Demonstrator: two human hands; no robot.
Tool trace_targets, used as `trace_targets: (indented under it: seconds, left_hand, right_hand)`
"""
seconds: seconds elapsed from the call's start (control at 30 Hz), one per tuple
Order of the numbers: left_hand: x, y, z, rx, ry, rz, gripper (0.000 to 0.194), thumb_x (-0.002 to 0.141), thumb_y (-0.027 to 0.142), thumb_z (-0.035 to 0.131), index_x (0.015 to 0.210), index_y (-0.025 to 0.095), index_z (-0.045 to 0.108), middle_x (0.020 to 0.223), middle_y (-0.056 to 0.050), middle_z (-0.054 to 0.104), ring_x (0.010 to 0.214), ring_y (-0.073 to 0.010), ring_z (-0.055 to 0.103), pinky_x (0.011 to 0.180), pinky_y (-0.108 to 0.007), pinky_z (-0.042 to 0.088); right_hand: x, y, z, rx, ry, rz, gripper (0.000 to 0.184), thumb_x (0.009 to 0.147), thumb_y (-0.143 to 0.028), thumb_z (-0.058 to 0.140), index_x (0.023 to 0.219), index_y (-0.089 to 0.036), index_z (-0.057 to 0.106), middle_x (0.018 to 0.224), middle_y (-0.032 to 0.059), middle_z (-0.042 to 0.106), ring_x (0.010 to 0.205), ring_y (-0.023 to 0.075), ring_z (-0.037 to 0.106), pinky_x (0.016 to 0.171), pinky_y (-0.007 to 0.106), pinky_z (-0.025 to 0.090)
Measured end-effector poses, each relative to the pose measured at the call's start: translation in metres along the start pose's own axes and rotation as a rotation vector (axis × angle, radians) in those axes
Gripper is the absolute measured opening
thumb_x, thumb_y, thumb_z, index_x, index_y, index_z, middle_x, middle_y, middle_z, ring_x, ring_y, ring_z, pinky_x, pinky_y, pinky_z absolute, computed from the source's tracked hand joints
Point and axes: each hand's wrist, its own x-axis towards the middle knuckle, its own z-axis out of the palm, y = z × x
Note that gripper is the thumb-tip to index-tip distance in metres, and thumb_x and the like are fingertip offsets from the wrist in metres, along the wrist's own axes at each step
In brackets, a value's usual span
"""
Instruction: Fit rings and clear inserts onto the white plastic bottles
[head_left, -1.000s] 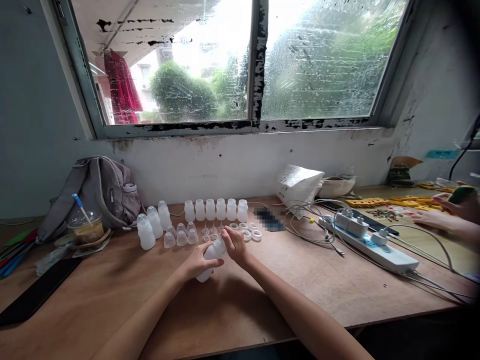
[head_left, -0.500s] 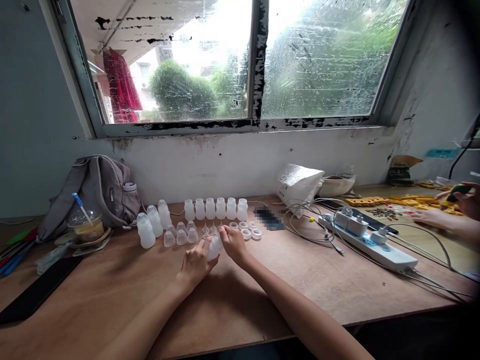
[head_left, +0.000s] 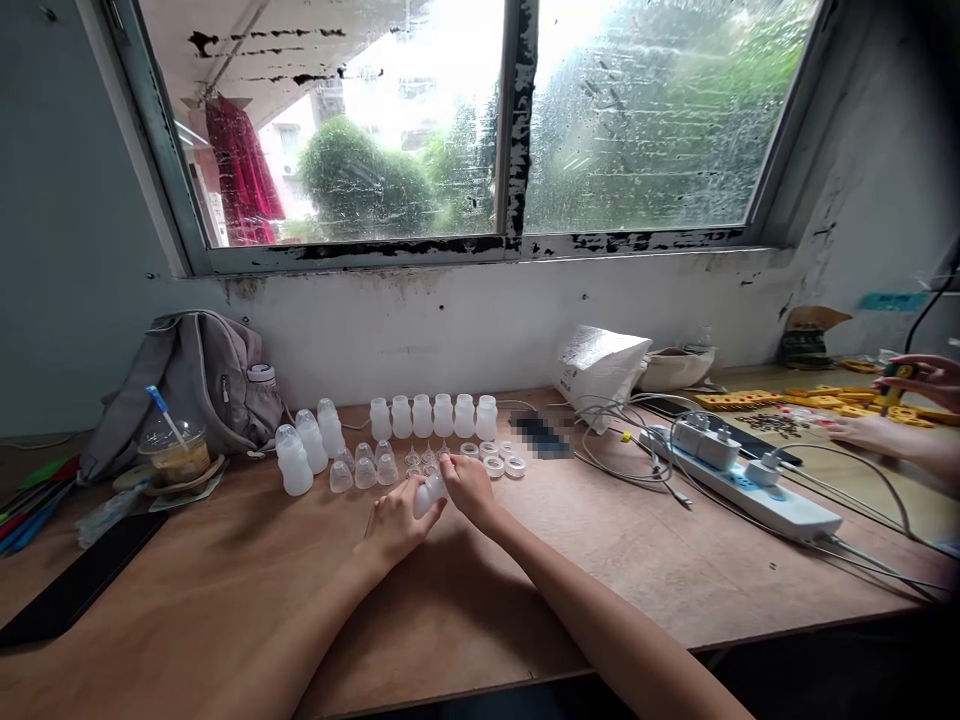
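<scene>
My left hand (head_left: pixel 397 522) is wrapped round a frosted white baby bottle (head_left: pixel 427 494), tilted just above the table. My right hand (head_left: pixel 468 487) closes over the bottle's upper end, so its fingers hide that end. Just beyond my hands stand clear bottle nipples (head_left: pixel 429 455), partly covered. Several clear dome caps (head_left: pixel 364 468) are grouped to their left, and several white collar rings (head_left: pixel 494 466) lie to the right. Behind is a row of open baby bottles (head_left: pixel 443 416). Capped baby bottles (head_left: pixel 295 462) stand further left.
At left are a grey backpack (head_left: pixel 199 385), an iced drink cup (head_left: pixel 176 450) and a black flat slab (head_left: pixel 82 580). A white power strip (head_left: pixel 750 490) with cables lies right. Beyond it, a co-worker's hand (head_left: pixel 930 380) holds a screwdriver (head_left: pixel 894 385) over yellow parts.
My hands stay at nearly the same spot, with the bottle leaning a little more to the right. The co-worker's screwdriver has moved left and now points downward.
</scene>
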Motion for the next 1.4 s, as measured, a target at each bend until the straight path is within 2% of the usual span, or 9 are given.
trace_targets:
  seconds: [0.1, 0.3, 0.43, 0.6, 0.8, 1.03, 1.2, 1.4]
  left_hand:
    - [0.001, -0.002, 0.002, 0.026, -0.003, 0.008, 0.039, 0.077, 0.050, 0.041, 0.101, 0.020, 0.049, 0.091, -0.005, 0.062, 0.083, -0.0204, 0.059, 0.067, -0.026, 0.043]
    - [0.001, -0.003, 0.006, 0.183, 0.036, 0.053, 0.042, 0.078, 0.051, 0.037, 0.104, 0.020, 0.048, 0.090, -0.007, 0.063, 0.074, -0.0209, 0.061, 0.057, -0.025, 0.042]
    - [0.002, -0.005, 0.010, 0.276, 0.073, 0.099, 0.044, 0.079, 0.050, 0.036, 0.107, 0.019, 0.048, 0.090, -0.008, 0.062, 0.069, -0.0204, 0.061, 0.053, -0.025, 0.042]
    - [0.004, -0.005, 0.011, 0.367, 0.099, 0.172, 0.044, 0.080, 0.047, 0.036, 0.108, 0.016, 0.049, 0.087, -0.008, 0.061, 0.072, -0.0204, 0.060, 0.053, -0.025, 0.042]
    - [0.007, -0.005, 0.011, 0.421, 0.103, 0.189, 0.043, 0.080, 0.046, 0.040, 0.109, 0.015, 0.049, 0.086, -0.008, 0.061, 0.071, -0.0192, 0.060, 0.054, -0.024, 0.043]
    - [0.007, -0.005, 0.008, 0.313, 0.069, 0.130, 0.044, 0.079, 0.047, 0.040, 0.110, 0.017, 0.048, 0.092, -0.008, 0.062, 0.075, -0.0186, 0.061, 0.056, -0.023, 0.043]
    - [0.008, -0.003, 0.002, 0.120, 0.023, 0.040, 0.042, 0.077, 0.050, 0.040, 0.105, 0.020, 0.051, 0.092, -0.006, 0.063, 0.078, -0.0206, 0.061, 0.063, -0.026, 0.043]
    - [0.014, -0.005, -0.012, -0.189, -0.080, -0.013, 0.041, 0.074, 0.053, 0.041, 0.094, 0.021, 0.057, 0.072, -0.001, 0.063, 0.067, -0.0169, 0.058, 0.061, -0.025, 0.040]
  right_hand:
    - [0.001, -0.003, -0.002, -0.043, -0.049, 0.047, 0.042, 0.082, -0.030, 0.028, 0.054, -0.016, 0.056, 0.055, 0.0034, 0.056, 0.051, 0.0111, 0.045, 0.047, 0.022, 0.021]
    - [0.004, -0.005, -0.006, -0.103, -0.100, 0.092, 0.042, 0.082, -0.028, 0.028, 0.062, -0.014, 0.062, 0.065, 0.0082, 0.061, 0.058, 0.0143, 0.051, 0.050, 0.024, 0.025]
    - [0.007, -0.001, -0.004, -0.115, -0.127, 0.135, 0.041, 0.082, -0.028, 0.028, 0.066, -0.013, 0.063, 0.071, 0.0114, 0.063, 0.065, 0.0167, 0.054, 0.053, 0.024, 0.028]
    - [0.013, 0.007, -0.001, -0.087, -0.182, 0.211, 0.039, 0.082, -0.029, 0.028, 0.075, -0.011, 0.063, 0.078, 0.0135, 0.063, 0.068, 0.0181, 0.055, 0.054, 0.024, 0.030]
    - [0.017, 0.012, 0.000, -0.065, -0.212, 0.218, 0.041, 0.081, -0.029, 0.028, 0.073, -0.010, 0.063, 0.073, 0.0125, 0.063, 0.063, 0.0170, 0.053, 0.050, 0.023, 0.028]
    - [0.012, 0.008, 0.002, -0.057, -0.123, 0.140, 0.042, 0.083, -0.025, 0.025, 0.064, -0.011, 0.060, 0.069, 0.0100, 0.062, 0.059, 0.0135, 0.050, 0.051, 0.024, 0.025]
    - [0.010, 0.006, -0.001, -0.103, 0.000, -0.035, 0.041, 0.085, -0.024, 0.024, 0.061, -0.015, 0.055, 0.060, 0.0053, 0.058, 0.055, 0.0123, 0.047, 0.050, 0.024, 0.022]
    - [0.007, 0.009, -0.002, -0.027, 0.098, -0.142, 0.042, 0.087, -0.028, 0.018, 0.063, -0.016, 0.051, 0.053, 0.0004, 0.050, 0.048, 0.0102, 0.042, 0.049, 0.022, 0.022]
